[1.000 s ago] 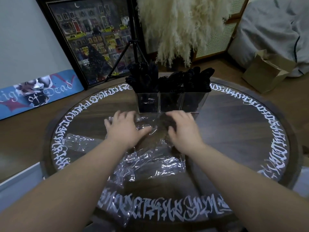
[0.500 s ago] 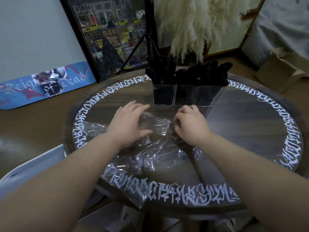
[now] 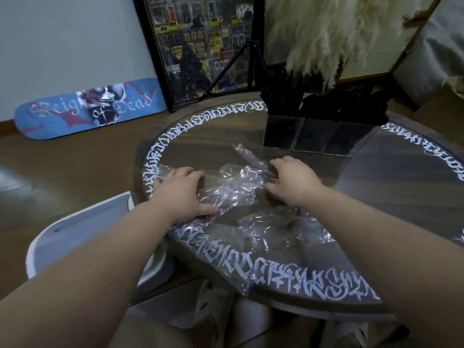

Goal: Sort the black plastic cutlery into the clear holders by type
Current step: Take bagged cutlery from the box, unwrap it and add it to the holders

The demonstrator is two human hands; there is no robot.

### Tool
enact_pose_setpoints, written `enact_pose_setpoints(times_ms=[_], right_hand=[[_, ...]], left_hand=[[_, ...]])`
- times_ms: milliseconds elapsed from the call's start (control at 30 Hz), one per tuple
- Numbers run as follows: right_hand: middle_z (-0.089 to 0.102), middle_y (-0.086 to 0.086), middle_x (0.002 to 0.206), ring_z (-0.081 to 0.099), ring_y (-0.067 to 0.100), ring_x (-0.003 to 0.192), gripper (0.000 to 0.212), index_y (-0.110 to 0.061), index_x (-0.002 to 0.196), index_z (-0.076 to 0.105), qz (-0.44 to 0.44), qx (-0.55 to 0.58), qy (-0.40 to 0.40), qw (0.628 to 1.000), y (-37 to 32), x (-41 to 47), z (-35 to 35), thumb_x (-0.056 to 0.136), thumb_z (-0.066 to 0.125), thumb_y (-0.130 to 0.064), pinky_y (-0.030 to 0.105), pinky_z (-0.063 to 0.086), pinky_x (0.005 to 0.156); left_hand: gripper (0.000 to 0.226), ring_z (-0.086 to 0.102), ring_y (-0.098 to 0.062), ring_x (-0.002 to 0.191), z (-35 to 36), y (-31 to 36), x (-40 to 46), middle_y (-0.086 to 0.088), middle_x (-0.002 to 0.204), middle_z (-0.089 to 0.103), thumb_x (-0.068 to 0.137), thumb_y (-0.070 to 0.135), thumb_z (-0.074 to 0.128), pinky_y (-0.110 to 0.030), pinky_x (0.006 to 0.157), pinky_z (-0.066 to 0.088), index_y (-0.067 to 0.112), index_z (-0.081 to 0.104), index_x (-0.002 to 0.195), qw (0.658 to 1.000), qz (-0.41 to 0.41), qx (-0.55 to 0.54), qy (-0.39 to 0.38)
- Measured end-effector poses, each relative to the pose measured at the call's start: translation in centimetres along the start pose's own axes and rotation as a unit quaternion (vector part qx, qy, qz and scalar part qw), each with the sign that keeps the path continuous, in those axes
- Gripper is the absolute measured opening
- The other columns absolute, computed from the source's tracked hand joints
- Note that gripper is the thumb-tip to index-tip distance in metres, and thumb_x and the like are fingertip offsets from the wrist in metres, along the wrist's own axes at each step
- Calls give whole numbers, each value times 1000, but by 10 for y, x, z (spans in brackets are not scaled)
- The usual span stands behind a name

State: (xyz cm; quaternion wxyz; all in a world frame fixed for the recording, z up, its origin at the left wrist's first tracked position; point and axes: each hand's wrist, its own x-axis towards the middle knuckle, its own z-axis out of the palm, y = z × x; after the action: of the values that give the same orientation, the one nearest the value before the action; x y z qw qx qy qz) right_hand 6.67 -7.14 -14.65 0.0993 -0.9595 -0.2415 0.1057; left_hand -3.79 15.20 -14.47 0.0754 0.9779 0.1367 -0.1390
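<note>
Table (image 3: 391,187), round, dark wood with a ring of white script near its rim, serves as the reference for all positions below. Floor-side objects lie beyond its far-left edge: a framed city picture (image 3: 200,46) leaning upright, and a blue skateboard deck (image 3: 90,109) lying against the wall to the left of that frame. Crumpled clear plastic wrap (image 3: 238,189) covers the near-centre of the table and reaches the near rim. Three clear holders (image 3: 313,138) stand side by side at the far side of the table, touching one another. Black cutlery (image 3: 326,104) fills them upright, bunched in separate clusters; type per holder cannot be told. Left hand (image 3: 180,192) rests on the left part of the wrap, fingers curled down into it. Right hand (image 3: 293,182) grips the wrap at its right part, fingers curled around a raised fold.
</note>
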Motion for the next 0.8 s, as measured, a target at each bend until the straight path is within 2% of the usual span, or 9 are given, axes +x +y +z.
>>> enact_pose_setpoints(times_ms=[167,267,367,433,533,633,733,800], right_hand=[[67,6,108,58,29,104,23,-16,110,65,37,18,62,997,17,2,2,90,56,-17,33,47,86],[67,7,104,60,30,99,20,-15,106,69,54,49,156,985,23,1,-6,92,56,-18,34,48,83],[64,10,105,59,32,98,21,-13,106,71,36,47,209,976,26,-4,-18,92,55,-14,36,48,82],[64,11,106,59,33,99,23,-12,106,71,44,35,210,976,34,-9,-24,92,54,-12,36,48,82],[66,12,108,59,35,101,24,-13,105,72,90,32,218,971,52,-20,-33,91,53,-11,36,46,85],[68,14,106,60,34,102,23,-10,103,73,116,65,263,956,64,-36,-44,89,55,-10,32,42,85],[69,13,105,60,32,102,21,-10,103,72,136,117,301,937,70,-52,-52,90,56,-13,30,39,86],[69,10,102,61,29,100,20,-12,102,72,143,156,318,924,74,-62,-56,89,57,-15,31,41,88]], left_hand=[[63,48,-23,119,2,6,7,4,128,52,76,67,63,-48,101,38,31,54,127,997,-14,-9,73],[42,56,-23,106,4,13,13,4,107,60,83,57,62,-41,94,42,27,61,111,993,-29,-50,104],[22,59,-25,98,6,20,19,7,84,57,87,48,61,-38,88,43,26,58,88,987,-30,-84,134],[22,59,-28,94,6,23,22,5,78,56,89,41,59,-37,84,44,25,51,76,984,-30,-92,149],[19,60,-33,92,3,19,22,-4,85,66,90,37,58,-37,78,48,23,54,78,977,-51,-105,179],[23,60,-33,89,-9,17,16,-8,88,68,89,40,60,-37,73,48,19,60,80,964,-76,-135,217],[23,60,-31,86,-32,39,4,-6,84,67,87,39,62,-37,73,49,17,61,78,958,-29,-163,234],[22,60,-28,83,-42,66,-10,-1,81,66,86,38,62,-35,72,50,18,59,78,964,20,-143,222]])
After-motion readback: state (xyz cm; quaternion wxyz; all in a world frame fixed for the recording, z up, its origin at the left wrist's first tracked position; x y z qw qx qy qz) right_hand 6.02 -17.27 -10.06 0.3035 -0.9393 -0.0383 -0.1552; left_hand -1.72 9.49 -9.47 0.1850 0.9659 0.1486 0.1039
